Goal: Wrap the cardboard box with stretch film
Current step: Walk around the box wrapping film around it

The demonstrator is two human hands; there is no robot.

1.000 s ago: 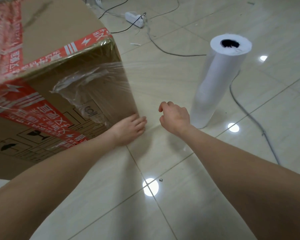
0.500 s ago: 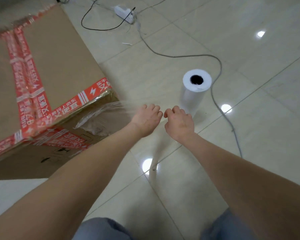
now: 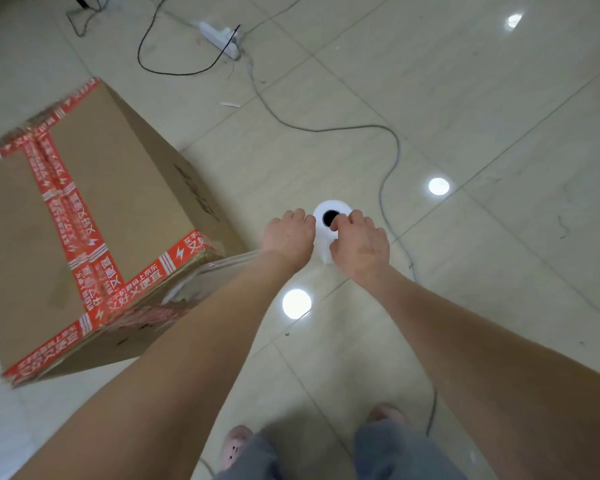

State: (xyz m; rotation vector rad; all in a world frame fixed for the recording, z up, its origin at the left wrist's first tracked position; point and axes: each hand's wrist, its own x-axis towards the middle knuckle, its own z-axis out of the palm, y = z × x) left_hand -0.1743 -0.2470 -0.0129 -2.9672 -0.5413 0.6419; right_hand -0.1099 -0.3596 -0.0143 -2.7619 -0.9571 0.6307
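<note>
1. The cardboard box [image 3: 94,216], sealed with red tape [image 3: 84,237], sits on the tiled floor [image 3: 465,98] at left.
2. The stretch film roll [image 3: 321,237] stands upright just right of the box's near corner. A film sheet [image 3: 222,268] runs from that corner toward it.
3. The left hand [image 3: 288,237] curls around the roll's left side.
4. The right hand [image 3: 359,242] grips its top rim, one finger at the core hole.

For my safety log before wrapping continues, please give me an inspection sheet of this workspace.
Surface: glossy tiled floor, lamp reflections.
Job's things: cardboard box, red-taped, film sheet on its near side; stretch film roll upright on floor.
Clutter: small white scrap.
Hands: left hand and right hand both grip the roll's top.
Cables: grey cable, black cable, power strip, loose on floor.
Surroundings: slippered feet at bottom edge.
</note>
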